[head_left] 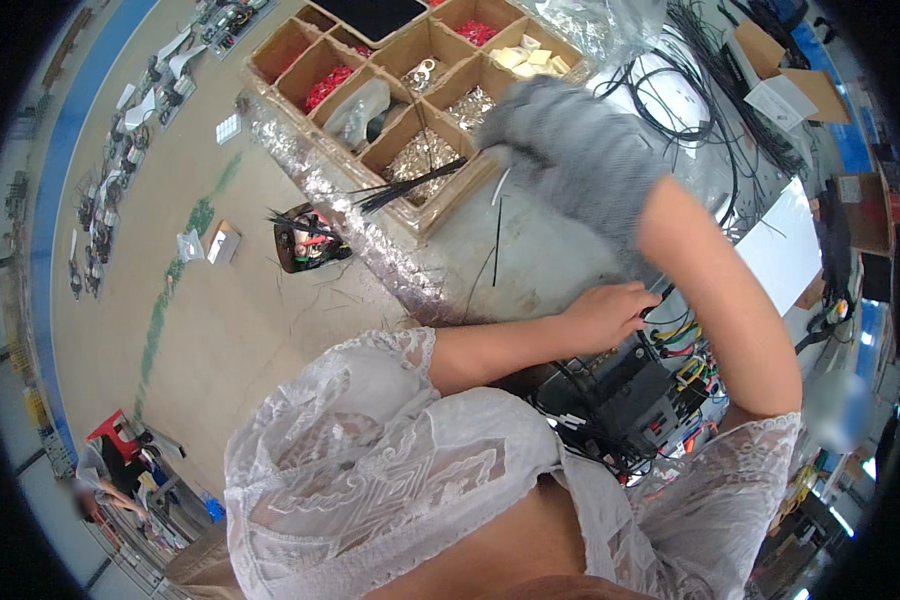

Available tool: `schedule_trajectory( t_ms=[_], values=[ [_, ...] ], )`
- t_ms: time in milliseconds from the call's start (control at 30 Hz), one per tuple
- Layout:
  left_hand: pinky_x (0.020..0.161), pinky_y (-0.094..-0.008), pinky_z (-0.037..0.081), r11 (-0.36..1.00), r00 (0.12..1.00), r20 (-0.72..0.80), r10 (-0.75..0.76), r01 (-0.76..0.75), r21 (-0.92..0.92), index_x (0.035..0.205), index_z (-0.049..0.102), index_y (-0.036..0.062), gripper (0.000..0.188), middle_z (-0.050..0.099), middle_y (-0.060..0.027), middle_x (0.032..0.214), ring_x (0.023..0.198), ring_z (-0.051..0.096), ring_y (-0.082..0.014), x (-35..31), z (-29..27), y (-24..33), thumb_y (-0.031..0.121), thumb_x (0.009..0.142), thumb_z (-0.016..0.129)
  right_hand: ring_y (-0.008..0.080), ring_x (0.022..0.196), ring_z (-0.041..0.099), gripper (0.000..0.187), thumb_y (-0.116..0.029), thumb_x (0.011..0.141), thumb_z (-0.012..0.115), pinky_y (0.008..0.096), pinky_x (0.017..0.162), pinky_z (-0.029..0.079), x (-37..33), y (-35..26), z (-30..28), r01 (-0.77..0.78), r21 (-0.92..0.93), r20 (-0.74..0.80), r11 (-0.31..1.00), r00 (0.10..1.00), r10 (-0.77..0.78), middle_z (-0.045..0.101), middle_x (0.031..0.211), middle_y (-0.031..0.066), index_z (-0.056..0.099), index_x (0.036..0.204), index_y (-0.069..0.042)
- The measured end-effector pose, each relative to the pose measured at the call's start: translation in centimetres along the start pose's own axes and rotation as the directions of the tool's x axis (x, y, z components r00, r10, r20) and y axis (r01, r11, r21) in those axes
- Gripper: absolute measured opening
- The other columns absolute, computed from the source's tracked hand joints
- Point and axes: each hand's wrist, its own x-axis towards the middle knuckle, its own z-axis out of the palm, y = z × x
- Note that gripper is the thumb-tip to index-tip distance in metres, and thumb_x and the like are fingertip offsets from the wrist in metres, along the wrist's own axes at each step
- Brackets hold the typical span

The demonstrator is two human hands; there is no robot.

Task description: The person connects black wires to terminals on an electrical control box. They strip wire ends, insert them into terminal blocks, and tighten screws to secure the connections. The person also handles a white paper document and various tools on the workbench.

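My left hand [613, 318] is closed, its fingertips pinching what looks like a black cable [666, 294] at the edge of a black electrical unit [640, 395]. Coloured wires [692, 370] run along the unit's right side. My right arm stretches forward, covered beyond the bare part by a grey knitted sleeve or glove [580, 160], smeared by motion. Its far end, where my right hand [518, 118] is, lies over the near right edge of a divided wooden box [425, 222]. The fingers cannot be made out. Silver terminals [420, 160] fill the nearest compartment.
More compartments hold red pieces [327, 87] and cream connectors [530, 57]. Black cable ties [410, 187] lie across the box's near corner. Coiled black cable [670, 100] and a white sheet [785, 245] are to the right. A dark container with tools [310, 238] stands on the floor left.
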Motion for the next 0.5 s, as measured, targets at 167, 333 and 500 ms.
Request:
schedule_trajectory(
  t_ms=[167, 333, 500],
  values=[
    [0.088, -0.0477, 0.045, 0.988, 0.963, -0.244, 0.114, -0.135, -0.072, 0.120, 0.052, 0.0032, 0.038, 0.056, -0.0206, 0.117, 0.103, 0.056, -0.0407, 0.3, 2.1, -1.9, 0.011, 0.084, 0.059, 0.0316, 0.095, 0.061, 0.020, -0.018, 0.076, 0.067, 0.0418, 0.088, 0.047, 6.2, -4.6, 5.4, -0.016, -0.233, 0.319, 0.972, 0.943, 0.092, 0.063, 0.094, 0.0128, 0.068, 0.094, -0.008],
    [0.092, -0.0420, 0.043, 0.991, 0.971, -0.208, 0.116, -0.128, -0.046, 0.119, 0.052, -0.0014, 0.033, 0.057, -0.0190, 0.114, 0.105, 0.054, -0.0328, 0.6, 2.4, -3.0, 0.007, 0.087, 0.055, 0.0261, 0.087, 0.067, 0.027, -0.013, 0.078, 0.064, 0.0380, 0.080, 0.052, 5.2, -3.1, 4.9, -0.076, 0.061, 0.020, 0.995, 0.997, 0.075, 0.070, 0.093, 0.0132, 0.066, 0.102, 0.000],
    [0.080, -0.0414, 0.046, 0.993, 0.981, -0.153, 0.117, -0.120, -0.011, 0.119, 0.051, 0.0020, 0.034, 0.056, -0.0178, 0.097, 0.093, 0.057, -0.0333, -1.5, -2.5, 3.4, 0.006, 0.086, 0.055, 0.0091, 0.073, 0.059, 0.025, -0.021, 0.087, 0.069, 0.0252, 0.071, 0.050, 2.5, -0.2, 0.0, -0.349, 0.777, 0.052, 0.523, 0.865, 0.500, 0.065, 0.084, 0.0009, 0.066, 0.101, -0.001]
  ],
)
